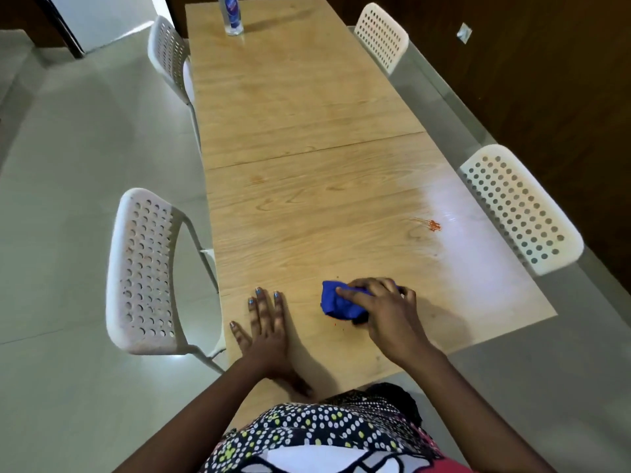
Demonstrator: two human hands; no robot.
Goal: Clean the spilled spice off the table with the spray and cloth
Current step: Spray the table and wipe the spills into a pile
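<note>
Near the close end of the long pale wood-grain table (307,107), the right hand (382,308) gripped a bunched blue cloth (336,303), its fingers curled over the wad and pressing it to the tabletop. The left hand (264,324) lay flat beside it, fingers straight and spread on the wood, holding nothing — seemingly a brace. The small orange-red patch of spilled spice (434,226) sat farther up the table and off to the right of both hands, close to the right edge, with a faint smear trailing from it toward the left. That was the relation the next move seemed to hinge on: the spill lay ahead and to the right of the cloth, well apart from it, and the right hand was clearly the nearer of the two. A few tiny red specks showed on the wood just beneath the cloth. The clear bottle with a blue label (233,13) — presumably the spray, though its top was cut off by the frame — stood upright at the far end of the table, well beyond either hand. White perforated plastic chairs (143,268) flanked both long sides.
</note>
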